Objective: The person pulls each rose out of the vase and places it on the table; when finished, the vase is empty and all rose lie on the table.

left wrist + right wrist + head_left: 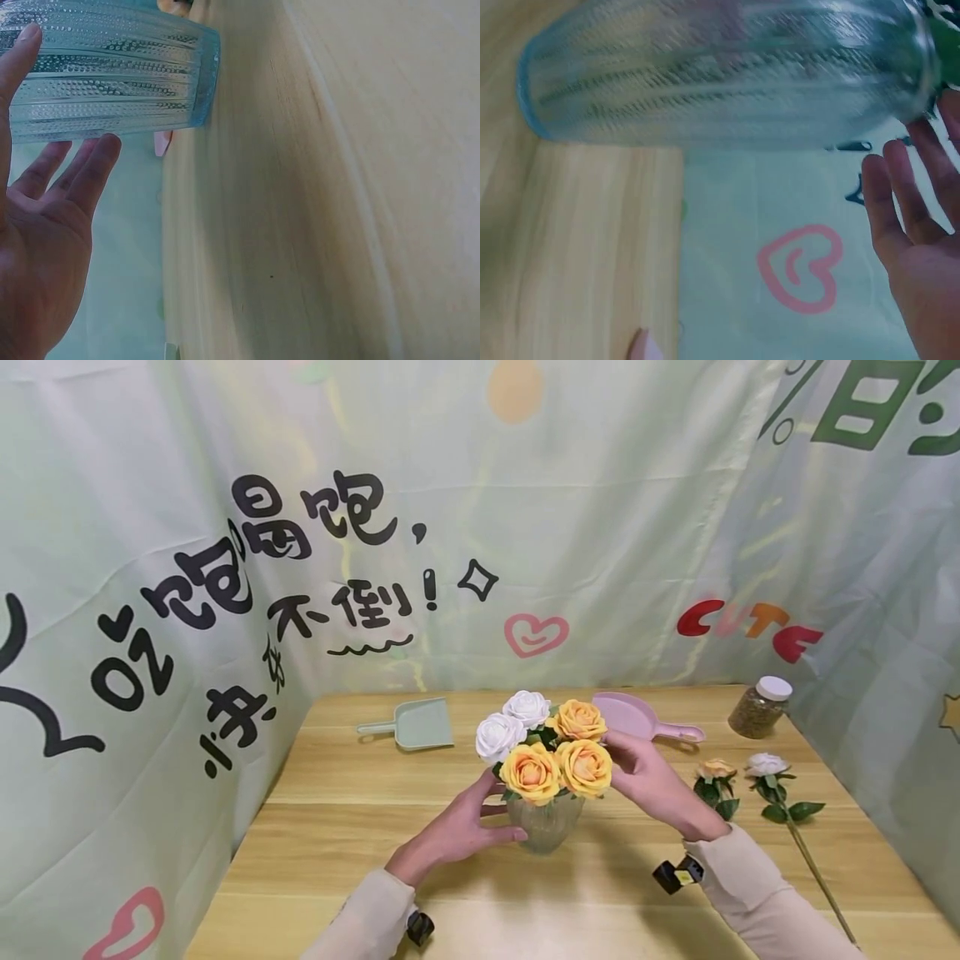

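A ribbed clear glass vase [546, 823] stands on the table with two white roses [501, 737] and several yellow-orange roses [531, 772] in it. My left hand [457, 825] is at the vase's left side, thumb across its front and fingers by its far side. In the left wrist view, the fingers [94, 176] look fairly straight, with their tips right at the glass. My right hand [651, 777] is raised beside the yellow-orange blooms on the right, fingertips partly hidden behind them. The right wrist view shows its fingers [881, 199] loosely extended near the vase's rim and leaves.
Behind the vase lie a green dustpan [424, 724] to the left and a pink dustpan [626, 717] to the right. A white-lidded jar [759, 708] stands at the back right. Below it lie an orange rose [716, 770] and a white long-stemmed rose [768, 765].
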`<state>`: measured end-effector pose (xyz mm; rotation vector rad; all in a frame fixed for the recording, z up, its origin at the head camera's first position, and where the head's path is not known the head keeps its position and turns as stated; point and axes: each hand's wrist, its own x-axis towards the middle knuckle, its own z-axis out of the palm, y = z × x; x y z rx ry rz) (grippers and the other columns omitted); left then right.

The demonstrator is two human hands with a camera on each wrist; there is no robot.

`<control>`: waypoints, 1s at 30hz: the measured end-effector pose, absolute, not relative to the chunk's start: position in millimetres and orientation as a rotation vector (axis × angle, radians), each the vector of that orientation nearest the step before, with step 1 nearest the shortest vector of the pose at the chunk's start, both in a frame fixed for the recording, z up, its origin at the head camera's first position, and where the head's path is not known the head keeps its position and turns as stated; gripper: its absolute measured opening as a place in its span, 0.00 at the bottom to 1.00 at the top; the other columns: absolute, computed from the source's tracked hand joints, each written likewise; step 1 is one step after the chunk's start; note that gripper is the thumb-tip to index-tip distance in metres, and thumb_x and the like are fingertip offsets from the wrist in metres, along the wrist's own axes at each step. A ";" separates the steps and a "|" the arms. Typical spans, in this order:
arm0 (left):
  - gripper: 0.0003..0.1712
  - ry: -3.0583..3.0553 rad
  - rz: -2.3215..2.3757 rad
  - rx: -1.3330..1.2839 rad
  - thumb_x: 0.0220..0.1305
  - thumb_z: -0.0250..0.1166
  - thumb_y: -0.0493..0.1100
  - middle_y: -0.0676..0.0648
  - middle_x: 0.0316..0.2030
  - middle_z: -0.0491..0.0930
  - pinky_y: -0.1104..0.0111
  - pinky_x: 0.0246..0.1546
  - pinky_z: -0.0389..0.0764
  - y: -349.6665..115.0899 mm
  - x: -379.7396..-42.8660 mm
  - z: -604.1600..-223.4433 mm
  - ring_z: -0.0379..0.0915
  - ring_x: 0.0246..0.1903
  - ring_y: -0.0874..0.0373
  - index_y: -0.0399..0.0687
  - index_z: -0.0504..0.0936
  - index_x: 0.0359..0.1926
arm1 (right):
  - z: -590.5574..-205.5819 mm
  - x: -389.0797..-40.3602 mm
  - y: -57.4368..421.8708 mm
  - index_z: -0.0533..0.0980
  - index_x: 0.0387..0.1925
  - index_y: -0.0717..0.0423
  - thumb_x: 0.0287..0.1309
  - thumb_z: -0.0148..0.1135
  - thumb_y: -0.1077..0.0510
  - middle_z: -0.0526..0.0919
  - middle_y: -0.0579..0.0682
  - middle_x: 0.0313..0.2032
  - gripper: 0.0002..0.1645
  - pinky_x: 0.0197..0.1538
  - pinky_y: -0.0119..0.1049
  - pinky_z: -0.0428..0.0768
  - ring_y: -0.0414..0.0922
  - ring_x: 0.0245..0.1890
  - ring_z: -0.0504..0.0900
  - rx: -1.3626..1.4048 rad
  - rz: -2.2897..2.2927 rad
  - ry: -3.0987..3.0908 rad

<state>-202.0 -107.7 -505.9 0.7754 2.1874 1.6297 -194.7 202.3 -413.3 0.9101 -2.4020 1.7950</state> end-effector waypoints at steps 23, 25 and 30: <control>0.53 2.214 1.625 0.752 0.66 0.81 0.49 0.49 0.80 0.66 0.51 0.73 0.82 -106.7 -201.5 -505.4 0.71 0.76 0.46 0.63 0.57 0.83 | -384.4 -196.6 189.5 0.80 0.56 0.72 0.74 0.56 0.78 0.86 0.46 0.58 0.14 0.59 0.27 0.87 0.40 0.59 0.85 0.967 1.856 -1.997; 0.53 2.213 1.625 0.747 0.66 0.81 0.49 0.48 0.79 0.67 0.51 0.73 0.82 -106.5 -201.3 -505.2 0.71 0.76 0.46 0.62 0.58 0.83 | -378.6 -196.1 190.9 0.79 0.56 0.73 0.73 0.57 0.78 0.87 0.47 0.58 0.15 0.58 0.26 0.87 0.40 0.58 0.86 0.930 1.886 -1.969; 0.54 2.213 1.625 0.741 0.66 0.81 0.49 0.46 0.78 0.69 0.49 0.72 0.83 -106.1 -201.2 -505.0 0.72 0.75 0.44 0.61 0.57 0.84 | -367.3 -196.4 195.9 0.79 0.58 0.73 0.69 0.59 0.81 0.88 0.48 0.57 0.18 0.63 0.29 0.87 0.41 0.59 0.87 0.867 1.925 -1.878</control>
